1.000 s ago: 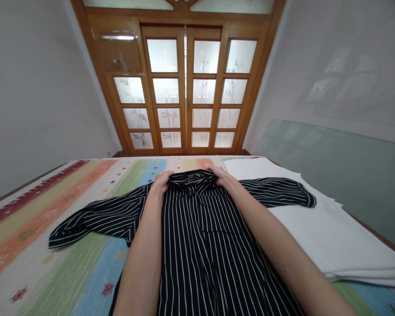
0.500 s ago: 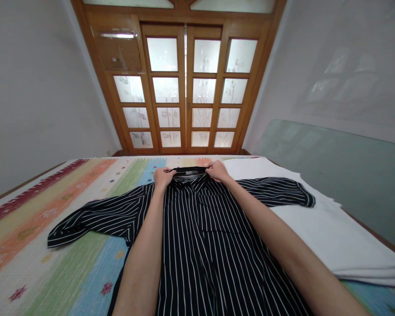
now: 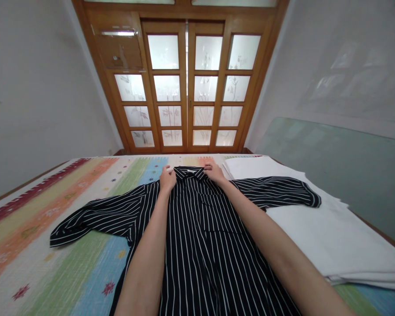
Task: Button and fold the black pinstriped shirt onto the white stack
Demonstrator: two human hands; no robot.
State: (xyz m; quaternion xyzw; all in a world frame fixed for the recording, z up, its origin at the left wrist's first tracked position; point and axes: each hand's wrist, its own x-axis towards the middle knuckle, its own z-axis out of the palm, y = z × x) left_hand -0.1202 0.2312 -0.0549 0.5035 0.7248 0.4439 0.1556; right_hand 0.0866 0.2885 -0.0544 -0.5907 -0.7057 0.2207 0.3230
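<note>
A black shirt with white stripes (image 3: pixel 191 245) lies front up, its collar at the far end and its sleeves spread to both sides. At the left side of the collar, my left hand (image 3: pixel 167 177) has its fingers closed on the fabric. My right hand (image 3: pixel 213 172) pinches the collar's right side in the same way. Between the two hands the collar is folded down, with a pale label showing inside the neck. My forearms cover parts of the shirt's body. The right sleeve in view rests partly on a stack of white cloth (image 3: pixel 319 245).
Under the shirt is a striped, multicoloured bedspread (image 3: pixel 95 267). A pale green board (image 3: pixel 332 166) runs along the right side by the wall. Wooden doors with glass panes (image 3: pixel 187 87) stand beyond the far edge.
The collar, standing up with its inside showing half a second ago, is now turned down over the neckline. Both hands stay at its two sides.
</note>
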